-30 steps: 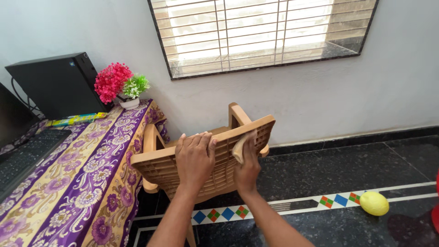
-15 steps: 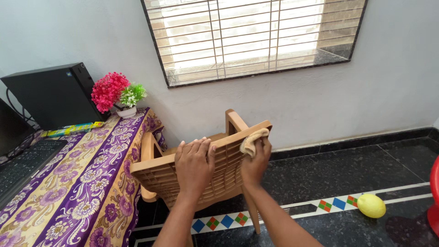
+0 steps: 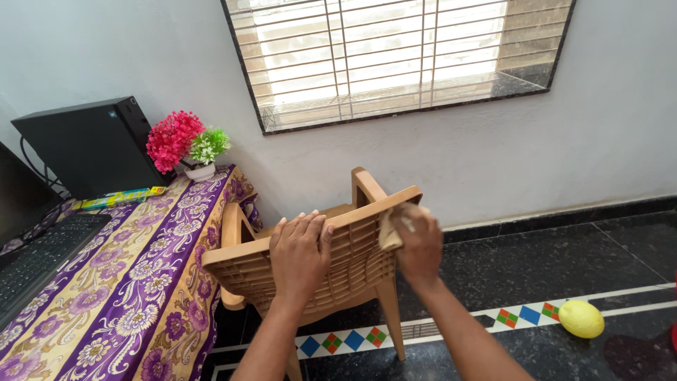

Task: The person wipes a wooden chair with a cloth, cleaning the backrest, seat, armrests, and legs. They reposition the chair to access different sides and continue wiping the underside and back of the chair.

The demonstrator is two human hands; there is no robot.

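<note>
By the wall, under the window: I saw a tan plastic chair with its lattice back toward me, tilted, beside the table.
Chair: it stood on the dark floor, its left arm close against the tablecloth's hanging edge; one rear leg showed below the seat.
Left hand: my left hand lay flat over the back's top rail, palm down on the lattice.
Left fingers: they lay pressed together side by side, tips curled just over the rail's far edge; the thumb was out of my sight.
Right hand: my right hand was at the back's right upper corner, blurred.
Right fingers: bunched around a tan cloth, gripping it against the corner of the back; I could not tell each finger apart through the blur.
Cloth: small and crumpled, touching the chair's right edge just below the top rail.
Table: covered in a purple and yellow flowered cloth; a keyboard lay at its left, a black computer case stood at the back.
Flowers: a pink and green bunch in a small white pot sat beside the case, near the wall.
Floor: a yellow ball lay well apart from the chair, on the right, just below a band of coloured diamond tiles.
Window: barred, bright, above the chair.
</note>
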